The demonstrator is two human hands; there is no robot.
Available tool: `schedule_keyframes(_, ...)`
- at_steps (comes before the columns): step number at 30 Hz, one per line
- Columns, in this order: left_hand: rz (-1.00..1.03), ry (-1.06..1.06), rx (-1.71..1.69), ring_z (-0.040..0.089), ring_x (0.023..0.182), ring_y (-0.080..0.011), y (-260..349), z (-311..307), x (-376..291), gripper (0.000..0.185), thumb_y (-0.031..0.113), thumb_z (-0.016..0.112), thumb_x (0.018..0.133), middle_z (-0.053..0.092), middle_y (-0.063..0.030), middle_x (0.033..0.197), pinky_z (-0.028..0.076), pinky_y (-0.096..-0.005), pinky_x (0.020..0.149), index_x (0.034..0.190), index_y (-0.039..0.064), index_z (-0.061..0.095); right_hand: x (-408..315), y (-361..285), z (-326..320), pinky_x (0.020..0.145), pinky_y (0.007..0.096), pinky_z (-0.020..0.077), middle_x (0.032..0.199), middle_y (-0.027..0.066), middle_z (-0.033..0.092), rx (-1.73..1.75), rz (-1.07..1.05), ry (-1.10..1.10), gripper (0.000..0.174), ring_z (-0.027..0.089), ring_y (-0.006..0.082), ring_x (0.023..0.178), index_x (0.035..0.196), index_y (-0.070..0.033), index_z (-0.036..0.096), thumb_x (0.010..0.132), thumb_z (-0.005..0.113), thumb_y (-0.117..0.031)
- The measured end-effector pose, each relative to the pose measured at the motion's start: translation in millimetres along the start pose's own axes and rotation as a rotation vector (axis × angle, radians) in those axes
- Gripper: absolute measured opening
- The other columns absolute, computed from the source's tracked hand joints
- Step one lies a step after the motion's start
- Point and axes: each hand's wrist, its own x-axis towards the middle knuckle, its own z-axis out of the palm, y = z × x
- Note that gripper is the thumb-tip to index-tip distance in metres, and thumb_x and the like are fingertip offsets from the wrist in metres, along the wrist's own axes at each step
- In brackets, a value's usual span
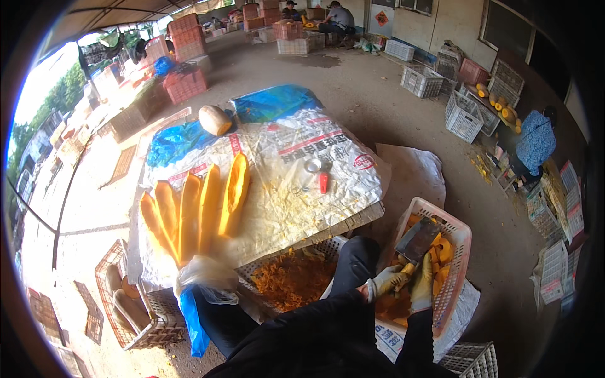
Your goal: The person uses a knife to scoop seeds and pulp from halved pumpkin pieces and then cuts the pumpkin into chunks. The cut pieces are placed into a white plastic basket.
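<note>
Over a pink plastic crate [459, 264] of cut pumpkin pieces [443, 251], my gloved left hand [388, 282] is closed on the handle of a cleaver [418, 239], its broad dark blade pointing away from me. My gloved right hand [422, 286] is beside it, reaching down among the pieces; whether it grips one cannot be told. Several long peeled pumpkin slices [208, 208] lie on the sack-covered table [283, 203]. Behind them rests an unpeeled pumpkin section [215, 120]. A red-handled tool [323, 183] and a small round metal item [313, 165] lie near the table's middle.
Between my legs stands a crate of orange pumpkin pulp [293, 279]. A crate of whole squashes [127, 307] stands at lower left. A person in blue [536, 141] sits at right near white crates [464, 115]. Two people work at the back, near stacked crates [288, 30].
</note>
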Motion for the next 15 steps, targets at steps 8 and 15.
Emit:
schedule_keyframes(8, 0.083, 0.108, 0.618, 0.065, 0.093, -0.0185, 12, 25, -19, 0.035, 0.024, 0.071, 0.09, 0.068, -0.0068, 0.098, 0.052, -0.0298, 0.076, 0.119, 0.005, 0.067, -48, 5, 62, 0.095, 0.0351, 0.0509, 0.111, 0.0099, 0.072, -0.088, 0.02, 0.054, 0.032, 0.066, 0.0204, 0.103, 0.115, -0.003, 0.069, 0.098, 0.063, -0.029)
schedule_keyframes(15, 0.425, 0.262, 1.182, 0.056, 0.119, -0.0395, 95, 15, -126, 0.059, 0.039, 0.065, 0.09, 0.057, -0.0201, 0.129, 0.046, -0.0428, 0.1, 0.137, 0.006, 0.051, -57, 17, 51, 0.088, 0.037, 0.0539, 0.099, -0.0003, 0.071, -0.089, 0.064, 0.136, 0.019, 0.066, 0.0153, 0.09, 0.108, -0.013, 0.068, 0.095, 0.066, -0.026)
